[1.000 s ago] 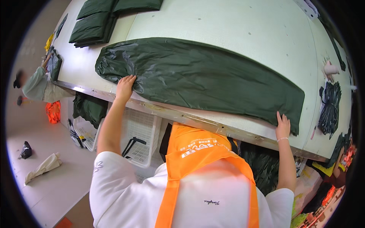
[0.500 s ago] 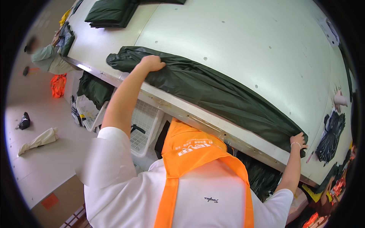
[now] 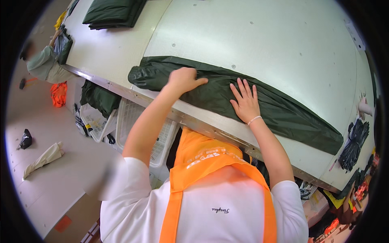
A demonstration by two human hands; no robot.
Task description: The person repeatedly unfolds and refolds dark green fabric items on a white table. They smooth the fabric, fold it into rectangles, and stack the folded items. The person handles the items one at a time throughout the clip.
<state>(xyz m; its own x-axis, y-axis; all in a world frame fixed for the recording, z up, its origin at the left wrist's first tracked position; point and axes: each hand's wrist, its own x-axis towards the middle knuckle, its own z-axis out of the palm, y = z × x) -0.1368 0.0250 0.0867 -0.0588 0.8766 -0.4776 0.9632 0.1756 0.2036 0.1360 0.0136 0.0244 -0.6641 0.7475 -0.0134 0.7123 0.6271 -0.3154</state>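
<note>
The left hand (image 3: 184, 79) is clenching a fold of the dark green sheet (image 3: 283, 109) near the bench's (image 3: 251, 44) front edge; the right hand (image 3: 244, 101) is pressing flat, fingers spread, just beside it.

- A long folded sheet (image 3: 283, 111) is laid along the near edge of the table (image 3: 263, 44).
- The left hand (image 3: 184, 79) is set on the sheet's left part; the right hand (image 3: 244, 103) is pressed flat just right of it.
- A folded stack (image 3: 113, 12) is placed at the table's far left corner.
- Baskets (image 3: 133, 121) are kept below the table's edge, on the left.
</note>
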